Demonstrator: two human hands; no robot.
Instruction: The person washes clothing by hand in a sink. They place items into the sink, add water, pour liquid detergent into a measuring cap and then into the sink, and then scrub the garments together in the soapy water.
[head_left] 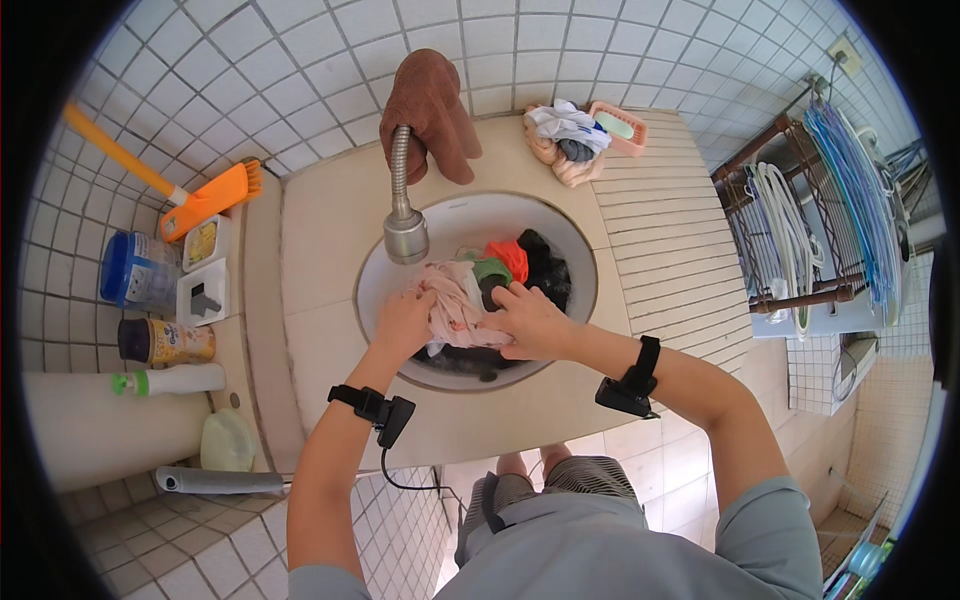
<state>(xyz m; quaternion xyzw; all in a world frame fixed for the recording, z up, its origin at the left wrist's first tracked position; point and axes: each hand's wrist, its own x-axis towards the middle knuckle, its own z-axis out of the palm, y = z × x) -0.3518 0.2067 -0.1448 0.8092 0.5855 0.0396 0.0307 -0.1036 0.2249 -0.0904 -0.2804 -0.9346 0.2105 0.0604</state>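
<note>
Both hands are down in an oval white sink (375,275) full of wet clothes. My left hand (402,318) is closed on the left side of a pale pink garment (452,300). On the garment's right side, my right hand (532,320) grips a bunched part of it, its fingertips beside a dark cloth. Behind the pink piece lie a green cloth (490,268), a bright red-orange cloth (510,258) and black clothes (545,270). More dark fabric sits in the water at the near side. A metal tap head (406,238) hangs over the sink's left rim.
A brown cloth (430,110) drapes over the tap's base. Small crumpled clothes (570,140) and a pink soap dish (625,128) sit at the back right. Bottles, a blue-lidded jar (140,270) and an orange brush (212,198) line the left; a hanger rack (800,220) stands right.
</note>
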